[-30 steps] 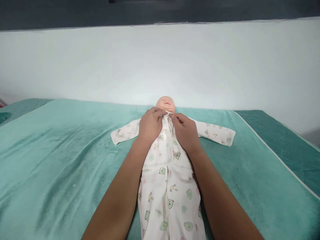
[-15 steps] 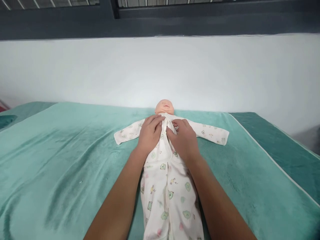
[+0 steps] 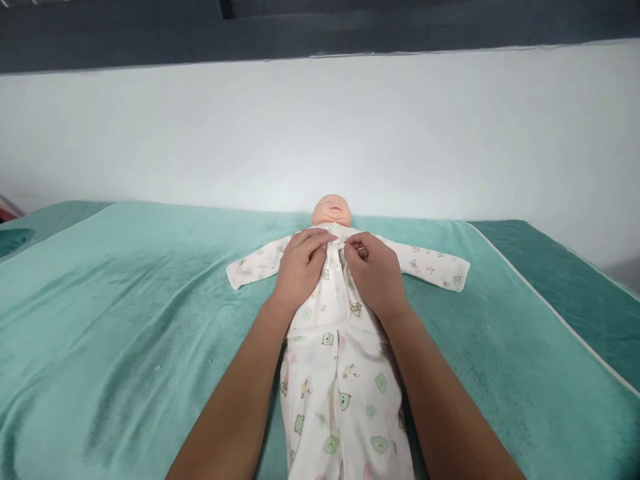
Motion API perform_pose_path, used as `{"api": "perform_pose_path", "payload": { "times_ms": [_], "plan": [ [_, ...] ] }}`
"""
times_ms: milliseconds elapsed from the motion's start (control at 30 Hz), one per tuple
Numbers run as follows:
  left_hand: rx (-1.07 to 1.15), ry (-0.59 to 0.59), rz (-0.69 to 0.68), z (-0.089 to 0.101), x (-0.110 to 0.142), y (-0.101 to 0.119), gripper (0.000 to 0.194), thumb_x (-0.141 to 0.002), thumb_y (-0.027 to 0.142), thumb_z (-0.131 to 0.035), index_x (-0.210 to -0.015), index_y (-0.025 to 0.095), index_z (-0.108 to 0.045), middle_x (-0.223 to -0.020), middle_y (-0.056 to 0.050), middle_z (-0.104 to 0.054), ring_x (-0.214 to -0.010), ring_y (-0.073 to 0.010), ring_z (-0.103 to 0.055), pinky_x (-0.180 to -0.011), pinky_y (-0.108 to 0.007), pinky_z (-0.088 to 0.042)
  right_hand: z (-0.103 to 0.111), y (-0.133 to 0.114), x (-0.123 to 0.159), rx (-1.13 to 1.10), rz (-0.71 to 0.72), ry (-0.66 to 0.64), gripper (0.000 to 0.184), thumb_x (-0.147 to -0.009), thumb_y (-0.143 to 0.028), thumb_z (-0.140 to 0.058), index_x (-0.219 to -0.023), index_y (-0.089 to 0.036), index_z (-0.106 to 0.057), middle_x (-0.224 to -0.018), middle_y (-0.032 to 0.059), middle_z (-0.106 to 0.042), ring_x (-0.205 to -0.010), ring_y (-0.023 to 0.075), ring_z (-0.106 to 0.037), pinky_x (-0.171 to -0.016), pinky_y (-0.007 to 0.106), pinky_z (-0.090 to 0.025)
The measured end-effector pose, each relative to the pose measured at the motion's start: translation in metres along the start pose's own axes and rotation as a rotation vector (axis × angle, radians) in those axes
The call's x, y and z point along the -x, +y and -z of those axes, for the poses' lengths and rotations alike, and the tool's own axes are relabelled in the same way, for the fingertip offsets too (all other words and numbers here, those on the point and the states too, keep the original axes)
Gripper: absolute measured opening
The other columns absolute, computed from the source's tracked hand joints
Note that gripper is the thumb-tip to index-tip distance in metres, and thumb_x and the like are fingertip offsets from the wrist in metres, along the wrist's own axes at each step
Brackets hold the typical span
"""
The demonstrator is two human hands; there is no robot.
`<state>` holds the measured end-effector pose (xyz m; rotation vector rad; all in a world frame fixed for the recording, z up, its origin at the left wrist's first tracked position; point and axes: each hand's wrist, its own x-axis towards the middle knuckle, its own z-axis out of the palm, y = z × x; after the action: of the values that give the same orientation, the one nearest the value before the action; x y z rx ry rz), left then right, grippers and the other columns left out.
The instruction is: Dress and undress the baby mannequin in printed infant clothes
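Observation:
A baby doll (image 3: 332, 211) lies on its back, its bare head toward the wall and its sleeves spread to both sides. It wears a white printed baby shirt (image 3: 320, 308) with a front opening, and matching baby trousers (image 3: 320, 380). My left hand (image 3: 301, 265) rests on one side of the chest, its fingers gripping the shirt's front edge near the neck. Opposite it, my right hand (image 3: 375, 270) pinches the other front edge between thumb and forefinger. The fingertips nearly meet at the upper placket, where small pale fasteners show. The doll's own hands are hidden inside the sleeves.
A teal plush blanket (image 3: 150, 300) with shallow wrinkles lies under the doll. Darker green fabric (image 3: 555, 280) borders it at right, past a pale piped seam. Behind stands a white wall (image 3: 320, 133), with a dark window frame (image 3: 125, 37) above.
My right hand has shifted slightly up toward the collar, its thumb now pinched against the forefinger at the shirt edge. The left hand stays almost in place. The view has tilted down a little.

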<state>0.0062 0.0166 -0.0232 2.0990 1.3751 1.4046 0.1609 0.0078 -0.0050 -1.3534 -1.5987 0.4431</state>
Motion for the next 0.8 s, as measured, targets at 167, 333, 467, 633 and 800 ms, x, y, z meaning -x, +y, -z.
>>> {"api": "perform_pose_path", "payload": {
  "times_ms": [167, 333, 467, 633, 800],
  "plan": [
    [0.057, 0.032, 0.040, -0.002, 0.002, 0.000, 0.028, -0.096, 0.019, -0.049, -0.108, 0.026, -0.073, -0.125, -0.004, -0.070, -0.122, -0.0192, -0.061, -0.110, -0.038, -0.046, 0.004, 0.001, -0.004, -0.057, -0.077, -0.065, 0.017, -0.089, -0.032, -0.054, -0.076, -0.024, -0.062, -0.071, -0.0015, -0.066, -0.068, 0.0174, -0.057, -0.067, 0.032, -0.042],
    [0.059, 0.027, 0.068, -0.002, 0.001, 0.000, 0.027, -0.095, 0.019, -0.050, -0.106, 0.026, -0.074, -0.125, -0.004, -0.070, -0.122, -0.0196, -0.061, -0.110, -0.038, -0.046, 0.004, -0.002, -0.008, 0.082, -0.035, -0.102, 0.009, -0.083, -0.030, -0.064, -0.078, -0.023, -0.061, -0.075, 0.0008, -0.067, -0.072, 0.0192, -0.058, -0.068, 0.033, -0.042],
    [0.064, 0.030, 0.074, -0.001, 0.001, 0.000, 0.028, -0.094, 0.018, -0.051, -0.104, 0.027, -0.075, -0.125, -0.003, -0.070, -0.122, -0.0193, -0.061, -0.111, -0.038, -0.046, 0.010, -0.002, -0.011, 0.078, -0.048, -0.157, 0.004, -0.080, -0.024, -0.062, -0.076, -0.024, -0.062, -0.074, 0.0009, -0.069, -0.070, 0.0193, -0.059, -0.065, 0.033, -0.042],
    [0.078, 0.036, 0.055, -0.001, 0.002, -0.001, 0.030, -0.094, 0.018, -0.050, -0.103, 0.028, -0.077, -0.123, -0.002, -0.071, -0.121, -0.0184, -0.062, -0.110, -0.037, -0.046, 0.014, -0.002, -0.014, -0.014, -0.166, -0.176, 0.006, -0.075, -0.021, -0.059, -0.072, -0.024, -0.063, -0.070, -0.0010, -0.068, -0.064, 0.0182, -0.058, -0.061, 0.032, -0.041],
    [0.106, 0.038, 0.064, -0.001, 0.001, -0.003, 0.032, -0.092, 0.015, -0.049, -0.101, 0.027, -0.078, -0.123, -0.002, -0.071, -0.120, -0.0180, -0.063, -0.109, -0.036, -0.047, 0.009, -0.007, -0.011, -0.248, -0.186, -0.052, 0.006, -0.077, -0.024, -0.061, -0.074, -0.022, -0.066, -0.072, -0.0010, -0.066, -0.067, 0.0165, -0.056, -0.065, 0.031, -0.042]
  ]
}}
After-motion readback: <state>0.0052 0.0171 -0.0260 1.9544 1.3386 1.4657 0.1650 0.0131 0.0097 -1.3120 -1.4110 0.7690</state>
